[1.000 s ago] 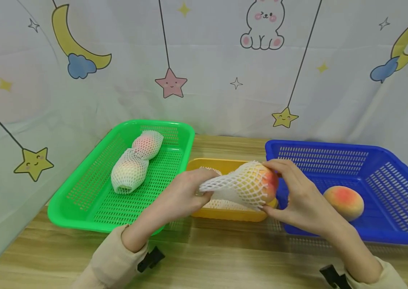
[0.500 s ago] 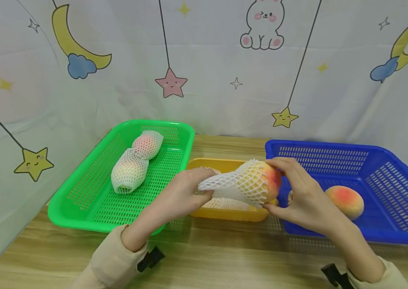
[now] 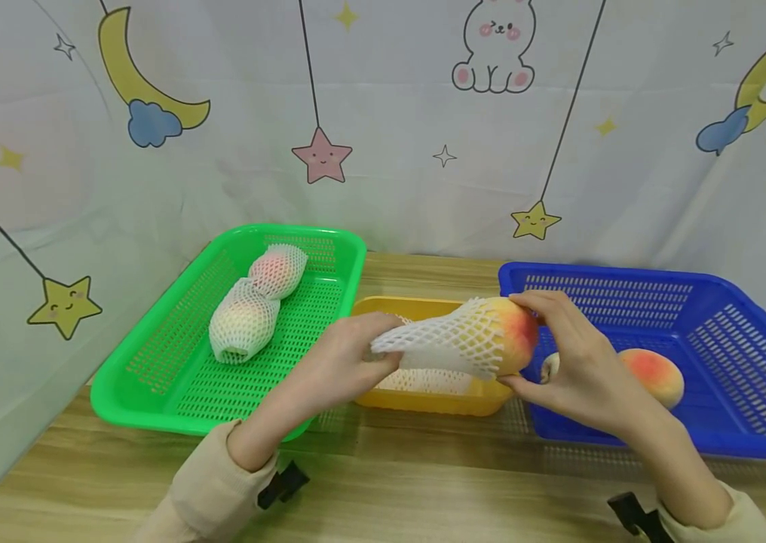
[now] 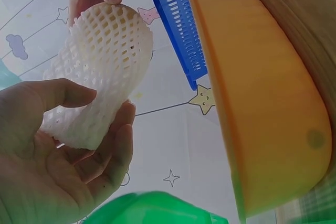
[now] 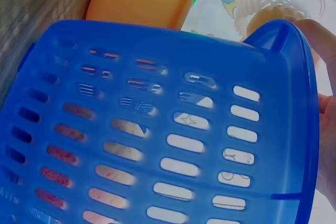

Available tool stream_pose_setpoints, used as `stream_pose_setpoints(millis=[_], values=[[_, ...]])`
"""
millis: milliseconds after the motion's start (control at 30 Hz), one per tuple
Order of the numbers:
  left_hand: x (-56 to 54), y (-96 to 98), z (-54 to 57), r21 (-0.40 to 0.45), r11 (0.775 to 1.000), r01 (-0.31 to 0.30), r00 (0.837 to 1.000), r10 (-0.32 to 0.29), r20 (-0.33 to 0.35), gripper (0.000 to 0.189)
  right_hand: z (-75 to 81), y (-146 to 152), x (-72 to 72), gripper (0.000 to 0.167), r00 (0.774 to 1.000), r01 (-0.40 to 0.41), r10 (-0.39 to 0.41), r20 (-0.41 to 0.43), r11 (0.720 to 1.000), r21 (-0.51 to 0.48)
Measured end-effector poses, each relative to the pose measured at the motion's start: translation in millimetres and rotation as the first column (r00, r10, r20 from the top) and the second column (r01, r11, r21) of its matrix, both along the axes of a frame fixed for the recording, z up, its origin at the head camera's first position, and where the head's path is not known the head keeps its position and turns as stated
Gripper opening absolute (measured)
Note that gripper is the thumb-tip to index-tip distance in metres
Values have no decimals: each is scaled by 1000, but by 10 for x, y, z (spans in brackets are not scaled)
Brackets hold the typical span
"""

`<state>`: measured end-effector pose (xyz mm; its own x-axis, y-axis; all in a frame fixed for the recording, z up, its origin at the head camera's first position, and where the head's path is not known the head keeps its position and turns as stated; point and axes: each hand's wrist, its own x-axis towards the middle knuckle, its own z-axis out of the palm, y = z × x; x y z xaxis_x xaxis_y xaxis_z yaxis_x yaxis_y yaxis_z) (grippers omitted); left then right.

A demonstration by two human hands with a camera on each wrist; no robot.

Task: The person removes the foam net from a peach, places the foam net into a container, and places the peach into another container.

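In the head view a peach [image 3: 519, 332] with a red blush is held above the yellow basket [image 3: 430, 406]. A white foam net [image 3: 447, 343] covers its left part, while the blushed end is bare. My right hand [image 3: 586, 369] grips that bare end between thumb and fingers. On the other side my left hand [image 3: 338, 362] pinches the gathered tail of the net. In the left wrist view, the foam net [image 4: 110, 51] stretches from the left thumb and fingers up to the right hand's fingertips. More white foam nets [image 3: 427, 381] lie inside the yellow basket.
A green basket [image 3: 308, 332] on the left holds two net-wrapped peaches [image 3: 243, 320]. At right, a blue basket [image 3: 729, 369] contains a bare peach [image 3: 654, 377] and a pale round thing [image 3: 549, 367] partly hidden by the right hand. A printed curtain [image 3: 410, 204] hangs behind.
My right hand has drawn the peach a little right and up, and more of its bare skin shows outside the net. The left hand stays nearly still, its grip on the tail unchanged.
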<state>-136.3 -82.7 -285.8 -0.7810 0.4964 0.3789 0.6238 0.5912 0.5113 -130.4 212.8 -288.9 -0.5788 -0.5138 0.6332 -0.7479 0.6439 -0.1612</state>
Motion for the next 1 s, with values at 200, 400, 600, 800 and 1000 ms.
stream_pose_setpoints(millis=[200,400,600,800,1000], values=[[2,-13,14,10,1000,-5,1000,5,11,16,10,24,-14,82,1000,-5,5,0,1000,-5],[-5,-18,18,8,1000,5,1000,-4,-10,12,20,25,-7,83,1000,6,-6,-14,1000,1],[-4,-23,26,25,1000,-2,1000,3,-21,10,27,46,-8,83,1000,13,-13,-20,1000,5],[18,-19,43,48,998,-27,999,29,-35,8,25,57,-16,82,1000,12,-12,-23,1000,7],[23,-19,45,57,997,-45,998,48,-43,7,1,73,-19,88,997,71,-69,-34,997,38]])
